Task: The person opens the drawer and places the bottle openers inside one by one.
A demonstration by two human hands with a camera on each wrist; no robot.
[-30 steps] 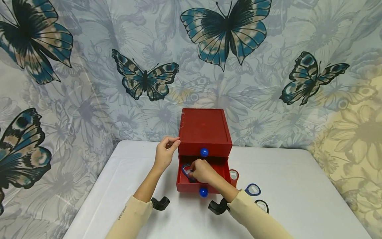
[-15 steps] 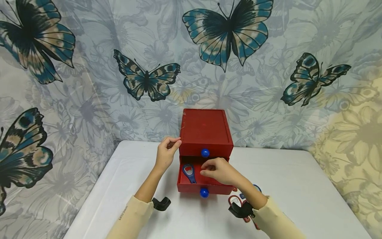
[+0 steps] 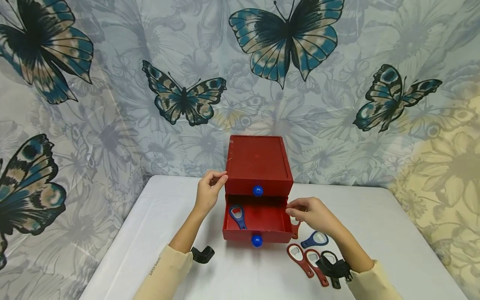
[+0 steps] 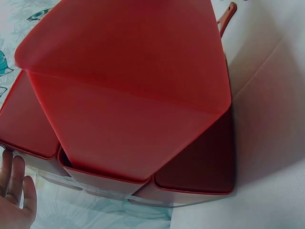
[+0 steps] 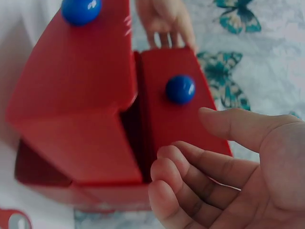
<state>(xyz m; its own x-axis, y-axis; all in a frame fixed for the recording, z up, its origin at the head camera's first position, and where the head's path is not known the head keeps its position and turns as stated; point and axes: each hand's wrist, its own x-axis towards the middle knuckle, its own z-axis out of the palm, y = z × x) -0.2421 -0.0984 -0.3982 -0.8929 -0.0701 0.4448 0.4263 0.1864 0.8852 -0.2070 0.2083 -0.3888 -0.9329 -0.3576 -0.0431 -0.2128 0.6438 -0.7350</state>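
Note:
A red two-drawer cabinet (image 3: pixel 258 158) with blue round knobs stands at the table's back. Its lower drawer (image 3: pixel 270 236) is pulled out, and a blue bottle opener (image 3: pixel 239 217) lies at the left inside it. My left hand (image 3: pixel 208 191) rests its fingertips against the cabinet's upper left side; the left wrist view shows its fingers (image 4: pixel 16 174) extended. My right hand (image 3: pixel 315 214) hovers at the right side of the lower drawer. In the right wrist view its fingers (image 5: pixel 209 176) are loosely bent, with nothing between them.
Right of the drawer on the white table (image 3: pixel 382 233) lie several bottle openers: a blue one (image 3: pixel 306 242), red ones (image 3: pixel 304 266) and a black one (image 3: pixel 336 283), partly behind the black wrist camera (image 3: pixel 331 266). A butterfly-print cloth (image 3: pixel 322 154) hangs behind.
My right hand has let go of the blue bottle opener in the drawer and moved out to the right. The left hand has stayed at the cabinet's side.

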